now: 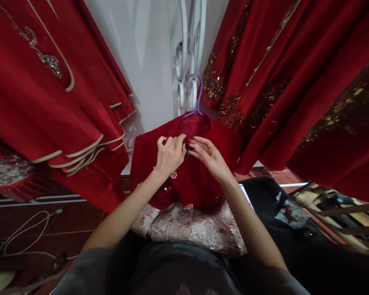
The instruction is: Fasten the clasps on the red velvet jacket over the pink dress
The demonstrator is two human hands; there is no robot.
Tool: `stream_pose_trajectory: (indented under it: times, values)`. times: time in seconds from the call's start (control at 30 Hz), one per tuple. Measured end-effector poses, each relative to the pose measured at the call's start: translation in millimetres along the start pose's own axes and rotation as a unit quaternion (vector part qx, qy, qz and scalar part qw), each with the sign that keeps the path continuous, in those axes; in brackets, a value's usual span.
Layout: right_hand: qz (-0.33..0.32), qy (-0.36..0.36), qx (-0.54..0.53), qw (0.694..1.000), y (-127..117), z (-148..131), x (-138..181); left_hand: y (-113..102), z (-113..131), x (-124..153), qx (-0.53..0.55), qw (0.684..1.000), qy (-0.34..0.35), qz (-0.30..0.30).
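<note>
A dark red jacket with beaded, flower-like trims along its edges hangs in front of me on a purple hanger. My left hand is at the neckline, its fingers bent and closed on the cloth at the front opening. Just to the right, my right hand has its fingers slightly bent and apart, their tips close to the same spot. A small dark bit shows between the two hands, too small to name. Below the jacket, shiny pale pink brocade cloth lies across my lap.
Red garments with cream piping hang at the left, and sequinned red garments at the right. Behind the hanger stands a white scrolled metal frame. A white cable lies on the tiled floor; a black cloth-like item is at right.
</note>
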State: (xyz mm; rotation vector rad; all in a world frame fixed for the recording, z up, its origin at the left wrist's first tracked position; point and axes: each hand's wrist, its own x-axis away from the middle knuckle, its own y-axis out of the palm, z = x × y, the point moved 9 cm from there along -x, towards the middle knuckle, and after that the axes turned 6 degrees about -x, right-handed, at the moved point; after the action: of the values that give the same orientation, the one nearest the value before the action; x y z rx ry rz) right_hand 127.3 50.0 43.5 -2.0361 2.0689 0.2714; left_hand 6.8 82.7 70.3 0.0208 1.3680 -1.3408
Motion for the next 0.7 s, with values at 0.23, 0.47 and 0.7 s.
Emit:
stream_pose_trajectory:
  times: [0.23, 0.47, 0.7]
  values:
    - [0.194, -0.010, 0.294, 0.936, -46, -4, 0, -45, -41, -7, -0.165, 0.976, -0.077, 0.120]
    - [0.263, -0.079, 0.489, 0.828, -115, -40, -23, -73, -102, -35, -0.144, 0.973, -0.178, 0.034]
    - [0.154, 0.051, 0.544, 0.824, -155, -25, -65, -42, -156, -49, 0.034, 0.949, -0.282, -0.140]
